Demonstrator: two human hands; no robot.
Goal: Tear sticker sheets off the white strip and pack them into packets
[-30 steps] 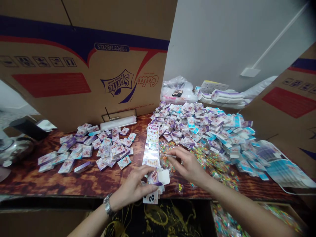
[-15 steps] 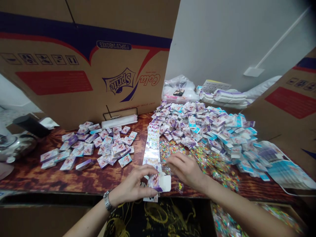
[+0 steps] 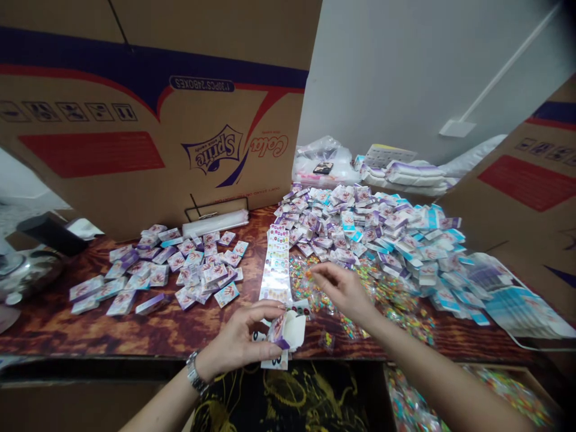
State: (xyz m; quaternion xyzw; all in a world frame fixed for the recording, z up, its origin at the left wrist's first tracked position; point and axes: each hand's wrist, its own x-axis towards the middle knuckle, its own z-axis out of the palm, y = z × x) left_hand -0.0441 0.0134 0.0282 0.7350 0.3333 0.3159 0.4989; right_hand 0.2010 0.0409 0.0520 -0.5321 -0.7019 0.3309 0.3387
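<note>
My left hand (image 3: 245,339), wearing a metal watch, grips a small white and purple carton (image 3: 281,329) near the table's front edge. The carton's end flap stands open, facing right. Under it lies a long strip of sticker sheets (image 3: 275,273), running away from me. My right hand (image 3: 344,291) is at the pile of small clear packets of colourful candy (image 3: 299,276), thumb and fingers pinched together. A spot of orange shows at its fingertips, but whether they hold a packet is unclear. One candy packet (image 3: 327,340) lies apart near the front edge.
Closed cartons (image 3: 198,264) are spread at left, and a large heap of cartons (image 3: 360,216) lies at back right. Big cardboard boxes (image 3: 148,138) stand behind and at right. Flat printed sheets (image 3: 517,300) lie at far right; below the table edge, a box holds more candy packets (image 3: 409,396).
My right hand has moved away from the carton, a little farther back over the candy packets. The carton in my left hand has tilted and its opening shows more.
</note>
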